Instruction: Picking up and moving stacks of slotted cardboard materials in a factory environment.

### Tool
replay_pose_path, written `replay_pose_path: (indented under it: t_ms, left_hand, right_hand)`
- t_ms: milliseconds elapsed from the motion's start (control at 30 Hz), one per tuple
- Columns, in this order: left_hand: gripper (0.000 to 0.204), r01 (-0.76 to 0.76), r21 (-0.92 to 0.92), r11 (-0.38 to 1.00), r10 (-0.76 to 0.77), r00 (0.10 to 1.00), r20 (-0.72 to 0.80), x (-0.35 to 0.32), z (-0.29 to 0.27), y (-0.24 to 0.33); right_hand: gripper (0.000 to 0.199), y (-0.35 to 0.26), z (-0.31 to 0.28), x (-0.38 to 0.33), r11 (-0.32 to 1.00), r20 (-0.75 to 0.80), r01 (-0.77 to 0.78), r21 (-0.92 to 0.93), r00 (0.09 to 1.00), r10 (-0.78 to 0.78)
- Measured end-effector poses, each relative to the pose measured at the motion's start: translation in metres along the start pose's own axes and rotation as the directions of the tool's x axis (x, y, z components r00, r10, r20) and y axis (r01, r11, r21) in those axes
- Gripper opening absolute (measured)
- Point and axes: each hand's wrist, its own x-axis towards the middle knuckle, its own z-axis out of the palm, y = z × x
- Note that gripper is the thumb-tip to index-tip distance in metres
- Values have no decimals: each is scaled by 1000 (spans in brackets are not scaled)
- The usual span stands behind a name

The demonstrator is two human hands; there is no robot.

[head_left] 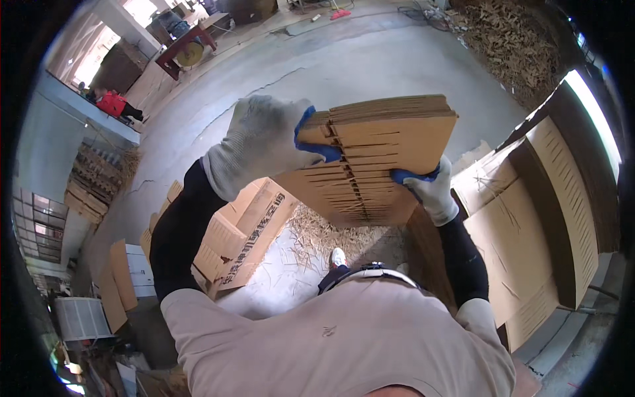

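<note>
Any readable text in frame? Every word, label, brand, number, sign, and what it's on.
Printed cardboard, just right of the left forearm: one row of large dark characters along its side; wording not copied here.
Shirt: small dark mark on the front, too small to tell if it's lettering.
Cardboard stack in the left hand and right hand: dark slots, no print visible.
Nothing else legible.

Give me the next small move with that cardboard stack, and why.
Perhaps tighten the right hand on the stack: it holds one edge, the left hand the opposite one, and the thick stack is tilted between them.
</note>
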Motion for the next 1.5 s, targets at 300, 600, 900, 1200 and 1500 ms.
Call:
replay_pose_path:
  t_ms: [300,600,900,1200,1500]
  left_hand:
    - [46,-86,116,989,85,996,21,27,23,32]
    - [43,-173,196,965,147,979,141,16,-1,75]
    - [47,-270,-15,963,269,962,-52,-21,-8,50]
    - [46,-30,81,996,22,995,92,-10,5,24]
    - [64,-134,-37,990,126,976,-177,75,-91,-35]
  right_hand:
    - [123,-139,-20,26,296,267,422,-857,855,-445]
    - [39,-129,12,41,48,647,649,-760,761,-46]
    - [27,-156,5,39,133,753,749,-649,657,-28]
    - [30,-149,-27,75,18,408,429,-903,845,346]
    - [31,-244,-107,74,190,370,391,-900,919,-138]
